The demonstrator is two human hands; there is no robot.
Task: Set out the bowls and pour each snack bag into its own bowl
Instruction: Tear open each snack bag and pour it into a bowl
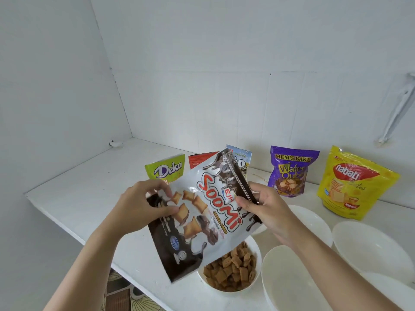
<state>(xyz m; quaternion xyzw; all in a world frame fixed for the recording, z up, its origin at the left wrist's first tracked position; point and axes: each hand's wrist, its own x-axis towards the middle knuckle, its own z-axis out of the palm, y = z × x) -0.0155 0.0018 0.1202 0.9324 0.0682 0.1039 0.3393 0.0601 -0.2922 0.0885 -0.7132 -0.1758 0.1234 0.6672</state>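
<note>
Soomi bag: hanging tilted just above the filled bowl, mouth turned away from it, probably emptied.
Left hand: pinching the bag's bottom edge, steadying it.
Right hand: pinching the zip strip, keeping the mouth raised.
Empty bowls: at least 3 waiting right of the filled bowl.

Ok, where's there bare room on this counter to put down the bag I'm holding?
For the white bag, the widest bare counter lies left of the green bag, out to the side wall and front edge. A narrow gap sits between the purple bag and yellow bag. The right front is crowded with the filled bowl and empty bowls.
</note>
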